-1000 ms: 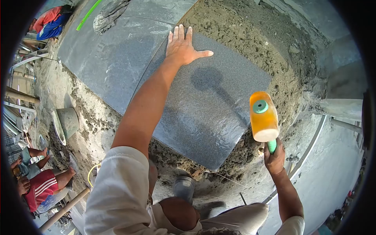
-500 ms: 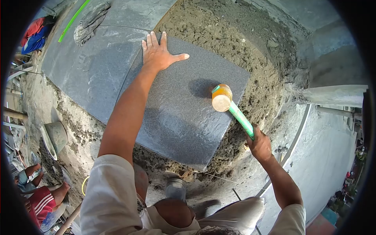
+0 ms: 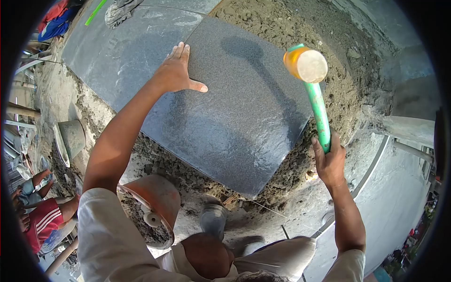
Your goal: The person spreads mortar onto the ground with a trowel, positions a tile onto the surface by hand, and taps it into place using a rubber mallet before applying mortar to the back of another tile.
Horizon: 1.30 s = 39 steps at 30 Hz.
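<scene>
My right hand is closed around the green handle of a mallet. The mallet's amber head with a pale round face is raised above the right corner of a dark grey stone tile, and its shadow falls across the tile. Fingers stretched out, my left hand rests at the seam between this tile and the neighbouring grey tile. Rough mortar lies along the tile's far and right sides, and more shows under its near edge.
An orange bucket with mortar stands by my legs. A grey bucket lies tipped at left. A grey cloth and a green strip lie on the far tiles. A thin string runs near the tile's front corner. Other people sit at left.
The mallet has risen off the tile, up and to the right. My left hand has slid back toward me along the seam. The orange bucket has come into view as my arm shifted left.
</scene>
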Tool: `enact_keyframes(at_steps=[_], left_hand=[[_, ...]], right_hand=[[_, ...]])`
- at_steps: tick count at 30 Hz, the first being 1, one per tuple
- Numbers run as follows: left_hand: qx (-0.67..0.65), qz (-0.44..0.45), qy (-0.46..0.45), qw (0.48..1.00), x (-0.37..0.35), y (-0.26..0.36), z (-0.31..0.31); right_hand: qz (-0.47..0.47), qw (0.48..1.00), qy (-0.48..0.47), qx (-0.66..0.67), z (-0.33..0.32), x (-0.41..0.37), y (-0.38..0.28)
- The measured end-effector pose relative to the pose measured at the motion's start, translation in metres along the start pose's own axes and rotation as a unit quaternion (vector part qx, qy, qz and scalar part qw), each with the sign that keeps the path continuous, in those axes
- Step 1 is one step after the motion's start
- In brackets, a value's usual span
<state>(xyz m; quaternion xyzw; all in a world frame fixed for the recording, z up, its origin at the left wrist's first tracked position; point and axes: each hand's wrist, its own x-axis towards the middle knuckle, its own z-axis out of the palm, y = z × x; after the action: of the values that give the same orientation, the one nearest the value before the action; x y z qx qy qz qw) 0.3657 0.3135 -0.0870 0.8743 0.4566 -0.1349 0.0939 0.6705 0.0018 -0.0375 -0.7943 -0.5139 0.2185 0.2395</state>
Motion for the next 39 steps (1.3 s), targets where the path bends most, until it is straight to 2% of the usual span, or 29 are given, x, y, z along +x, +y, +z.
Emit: enact_keyframes(at_steps=[1, 4, 7, 9, 11, 12, 13, 15, 17, 19, 21, 23, 24, 28, 30, 31, 33, 34, 36, 39], left_hand=[[0.000, -0.005, -0.006, 1.000, -0.001, 0.001, -0.003], [0.016, -0.009, -0.010, 1.000, -0.003, 0.005, -0.003], [0.030, -0.008, -0.005, 1.000, -0.004, 0.004, -0.004], [0.042, -0.013, -0.009, 0.999, -0.004, 0.008, -0.006], [0.048, -0.007, -0.009, 0.999, -0.003, 0.010, -0.005], [0.055, -0.009, -0.004, 0.998, -0.002, 0.008, -0.007], [0.057, -0.008, -0.007, 0.998, -0.002, 0.009, -0.008], [0.071, -0.015, -0.011, 0.997, -0.003, 0.011, -0.010], [0.078, -0.008, -0.009, 0.997, -0.001, 0.009, -0.006], [0.088, -0.003, -0.004, 0.996, 0.001, 0.007, -0.007], [0.082, -0.008, -0.001, 0.997, 0.000, 0.008, -0.007], [0.093, -0.009, -0.008, 0.996, 0.000, 0.009, -0.008], [0.101, -0.012, -0.015, 0.995, 0.002, 0.009, -0.008], [0.102, -0.002, -0.015, 0.995, 0.008, 0.006, -0.005], [0.104, 0.024, 0.016, 0.994, 0.008, -0.004, 0.004], [0.109, 0.007, -0.015, 0.994, -0.005, -0.009, 0.013], [0.064, 0.093, 0.033, 0.993, -0.018, -0.012, 0.014], [0.071, 0.079, 0.026, 0.994, -0.030, -0.009, 0.008], [0.070, 0.091, -0.089, 0.989, -0.058, 0.004, -0.001], [0.001, 0.112, -0.097, 0.989, -0.083, -0.002, 0.005]], right_hand=[[-0.027, 0.999, 0.042, 0.009, 0.004, 0.005, -0.005], [-0.019, 0.992, 0.044, 0.117, 0.023, 0.009, 0.006], [0.025, 0.992, -0.101, 0.074, 0.038, 0.014, 0.023], [0.029, 0.992, -0.103, 0.071, 0.031, 0.014, 0.015], [0.074, 0.986, -0.118, 0.097, 0.025, 0.011, 0.000], [0.092, 0.976, -0.113, 0.160, 0.023, 0.007, -0.005], [0.094, 0.976, -0.113, 0.162, 0.019, 0.007, -0.016], [0.053, 0.946, -0.052, 0.317, 0.009, 0.006, -0.033], [0.035, 0.935, -0.030, 0.351, 0.013, -0.003, -0.026], [0.053, 0.883, -0.034, 0.465, 0.020, -0.015, -0.026], [0.106, 0.878, -0.062, 0.463, 0.037, -0.026, -0.018], [0.228, 0.880, -0.158, 0.387, 0.052, -0.025, -0.007], [0.193, 0.888, -0.127, 0.397, 0.057, -0.025, -0.001], [0.160, 0.890, -0.060, 0.423, 0.038, -0.029, -0.006], [0.119, 0.899, -0.025, 0.421, 0.024, -0.035, -0.006], [0.116, 0.899, -0.014, 0.423, 0.019, -0.039, -0.003], [0.106, 0.921, 0.020, 0.374, 0.014, -0.049, 0.007], [0.084, 0.930, 0.011, 0.357, 0.012, -0.054, 0.012], [0.072, 0.942, -0.019, 0.328, 0.006, -0.066, 0.024], [0.063, 0.961, -0.047, 0.266, 0.000, -0.078, 0.027]])
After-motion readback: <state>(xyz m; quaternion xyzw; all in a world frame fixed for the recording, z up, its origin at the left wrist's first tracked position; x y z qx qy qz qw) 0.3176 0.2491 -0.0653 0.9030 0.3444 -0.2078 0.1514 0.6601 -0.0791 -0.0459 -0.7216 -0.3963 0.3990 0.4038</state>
